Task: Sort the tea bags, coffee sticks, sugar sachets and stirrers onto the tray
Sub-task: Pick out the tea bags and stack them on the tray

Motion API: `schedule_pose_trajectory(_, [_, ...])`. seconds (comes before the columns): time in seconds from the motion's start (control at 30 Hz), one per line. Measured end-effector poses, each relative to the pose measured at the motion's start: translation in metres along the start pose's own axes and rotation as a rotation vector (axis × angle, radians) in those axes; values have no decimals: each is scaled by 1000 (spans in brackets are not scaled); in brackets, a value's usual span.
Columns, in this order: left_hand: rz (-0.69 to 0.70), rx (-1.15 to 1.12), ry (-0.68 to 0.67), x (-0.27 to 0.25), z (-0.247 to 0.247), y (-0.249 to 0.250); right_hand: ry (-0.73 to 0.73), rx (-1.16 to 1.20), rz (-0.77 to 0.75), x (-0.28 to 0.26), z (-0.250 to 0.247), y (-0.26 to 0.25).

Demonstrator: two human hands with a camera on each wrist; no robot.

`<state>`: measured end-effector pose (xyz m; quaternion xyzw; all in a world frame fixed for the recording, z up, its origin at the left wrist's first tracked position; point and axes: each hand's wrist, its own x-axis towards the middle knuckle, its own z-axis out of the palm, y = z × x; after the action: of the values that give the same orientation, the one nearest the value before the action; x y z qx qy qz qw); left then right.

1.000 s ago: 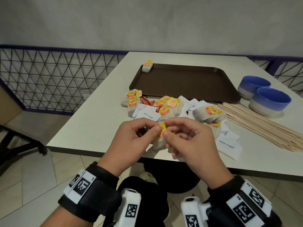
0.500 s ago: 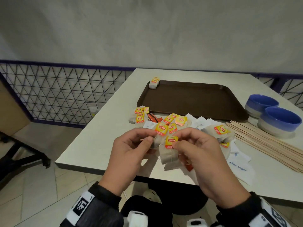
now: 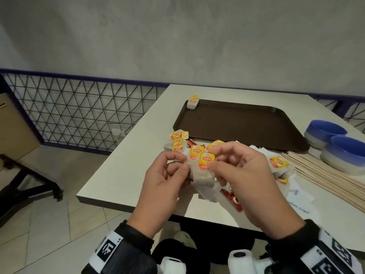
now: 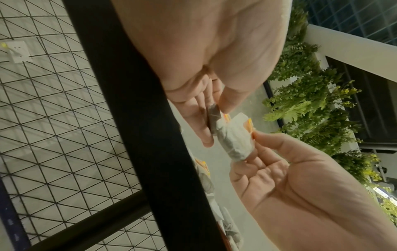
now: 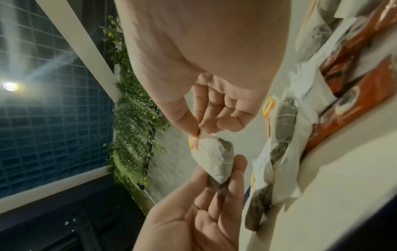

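At the far left, a wire-mesh railing (image 3: 79, 113) runs along the wall beside the white counter (image 3: 128, 175). The left hand (image 3: 164, 180) is raised above the counter's near edge, its thumb and fingers pinching the left side of a small clump of tea bags (image 3: 201, 171) with yellow tags. The right hand (image 3: 243, 178) meets it from the other side, thumb and forefinger pinching a tag, so both hands are clamped on the same clump, close together. Behind the hands, a loose pile of tea bags (image 3: 177, 144), white sugar sachets (image 3: 298, 200) and red coffee sticks (image 3: 232, 199) lies on the counter, near the tray's near edge. The brown tray (image 3: 246, 125) sits farther back, with a tea bag stack (image 3: 193, 101) in its far left corner. To the right, a bundle of wooden stirrers (image 3: 325, 175) lies flat on the counter, and two blue bowls (image 3: 339, 149) stand at the far right beside the tray.
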<state>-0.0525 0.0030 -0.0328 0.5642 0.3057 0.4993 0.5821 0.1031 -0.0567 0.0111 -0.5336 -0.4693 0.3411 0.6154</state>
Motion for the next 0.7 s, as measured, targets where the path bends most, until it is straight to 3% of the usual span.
schedule_pose_trajectory(0.2, [-28,-11,15,1,0,1,-38,52,30,6,4,-2])
schedule_pose_trajectory(0.7, [-36,46,-71,-3,2,6,92,-288,-70,13,8,10])
